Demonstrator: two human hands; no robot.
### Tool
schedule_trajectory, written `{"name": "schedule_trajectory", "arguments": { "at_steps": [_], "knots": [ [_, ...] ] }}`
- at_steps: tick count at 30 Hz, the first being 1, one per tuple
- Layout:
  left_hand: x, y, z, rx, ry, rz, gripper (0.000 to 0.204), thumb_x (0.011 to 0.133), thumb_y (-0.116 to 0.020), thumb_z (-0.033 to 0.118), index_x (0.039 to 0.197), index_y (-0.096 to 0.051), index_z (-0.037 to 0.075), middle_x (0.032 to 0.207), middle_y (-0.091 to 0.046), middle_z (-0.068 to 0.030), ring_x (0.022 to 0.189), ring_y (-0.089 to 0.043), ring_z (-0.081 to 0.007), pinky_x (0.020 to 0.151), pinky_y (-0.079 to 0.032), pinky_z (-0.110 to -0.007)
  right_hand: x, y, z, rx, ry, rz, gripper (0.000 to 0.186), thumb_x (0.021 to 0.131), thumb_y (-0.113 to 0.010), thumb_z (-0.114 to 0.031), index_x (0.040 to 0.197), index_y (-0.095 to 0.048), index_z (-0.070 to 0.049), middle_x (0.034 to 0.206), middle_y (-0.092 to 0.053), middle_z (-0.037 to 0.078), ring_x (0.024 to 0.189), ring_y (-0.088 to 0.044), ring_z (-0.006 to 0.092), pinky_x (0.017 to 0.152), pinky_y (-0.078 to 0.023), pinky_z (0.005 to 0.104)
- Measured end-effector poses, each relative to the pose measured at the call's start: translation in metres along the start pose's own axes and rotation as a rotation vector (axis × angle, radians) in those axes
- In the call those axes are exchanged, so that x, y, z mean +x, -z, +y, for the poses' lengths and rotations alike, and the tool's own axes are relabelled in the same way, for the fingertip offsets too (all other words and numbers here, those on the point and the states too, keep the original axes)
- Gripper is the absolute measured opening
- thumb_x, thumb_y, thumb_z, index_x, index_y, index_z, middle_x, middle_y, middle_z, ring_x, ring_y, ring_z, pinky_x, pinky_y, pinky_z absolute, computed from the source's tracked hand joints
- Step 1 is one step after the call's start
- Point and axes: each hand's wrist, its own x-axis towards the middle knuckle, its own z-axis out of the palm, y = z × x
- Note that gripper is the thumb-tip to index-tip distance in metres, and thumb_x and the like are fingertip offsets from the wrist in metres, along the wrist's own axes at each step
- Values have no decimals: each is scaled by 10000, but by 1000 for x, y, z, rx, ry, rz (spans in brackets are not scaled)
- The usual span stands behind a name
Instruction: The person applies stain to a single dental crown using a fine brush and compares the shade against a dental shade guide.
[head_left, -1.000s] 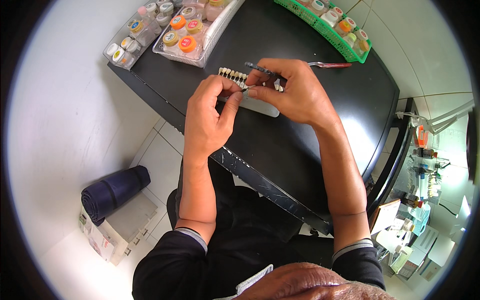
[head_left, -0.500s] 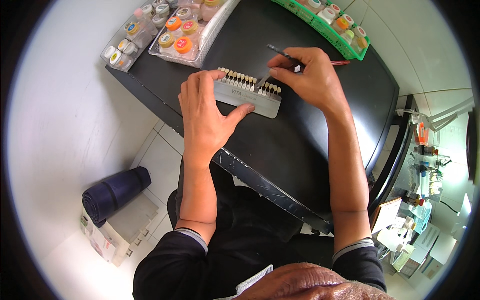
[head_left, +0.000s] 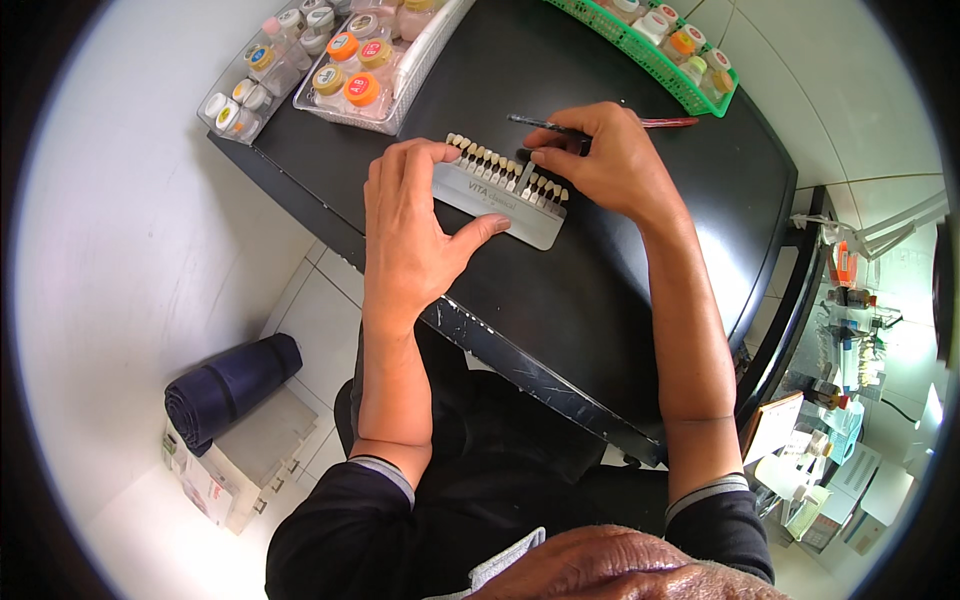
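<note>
A tooth shade guide [head_left: 497, 204], a grey holder with a row of tooth-coloured tabs along its far edge, is on the black table. My left hand [head_left: 412, 220] grips its left part, index finger at the tabs and thumb on the near edge. With thumb and fingertips, my right hand [head_left: 612, 160] pinches a single shade tab [head_left: 525, 178], whose light stem stands at the row, pointing toward the holder. A thin dark pen-like stick [head_left: 545, 126] is also tucked in my right hand. Behind that hand lies a red pen-like stick [head_left: 668, 122].
On the far left of the table [head_left: 480, 60], a white basket [head_left: 395, 115] holds several capped jars, beside a clear tray of small jars [head_left: 237, 122]. A green basket [head_left: 660, 68] of bottles stands at the far right. A rolled dark mat [head_left: 235, 385] is at lower left.
My right hand has shifted slightly left, and the dark stick has swung lower. The pinched tab now stands more upright at the row. The shade guide has moved slightly right and nearer.
</note>
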Motion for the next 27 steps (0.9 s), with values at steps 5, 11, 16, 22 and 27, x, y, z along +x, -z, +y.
{"name": "schedule_trajectory", "arguments": {
  "at_steps": [5,11,16,22,27],
  "knots": [
    [0,-1,0,-17,9,-6,770,688,-1050,257,1310,-637,68,1319,-658,-98,1254,-588,-368,1089,-473,-490,1,-5,1,-75,12,1,216,877,-834,-64,1075,-858,19,980,-835,214,898,-822,333,827,-620,429],
    [0,-1,0,13,15,-5,786,675,-1056,263,1311,-641,62,1306,-673,-95,1247,-598,-365,1091,-486,-484,0,-3,-3,-178,68,-61,220,875,-831,-61,1083,-856,7,975,-818,234,924,-793,425,843,-611,471],
    [0,-1,1,23,17,-8,782,672,-1056,261,1308,-646,64,1303,-673,-97,1246,-598,-366,1091,-486,-484,-3,4,-6,-199,-37,44,208,914,-806,-98,1100,-853,-18,967,-825,208,945,-796,413,855,-614,482],
    [1,-1,0,27,7,-4,782,677,-1052,248,1317,-644,60,1297,-672,-99,1242,-597,-364,1087,-484,-483,-1,-4,-2,-243,-130,-17,191,926,-812,-181,1056,-862,-49,966,-841,164,951,-809,380,885,-627,478],
    [0,-1,0,39,5,-2,784,677,-1052,240,1317,-640,52,1289,-671,-99,1236,-599,-367,1080,-486,-482,-2,-8,-6,-255,-118,-33,204,917,-809,-200,1049,-864,-54,964,-842,160,949,-811,377,881,-629,488]
  ]
}}
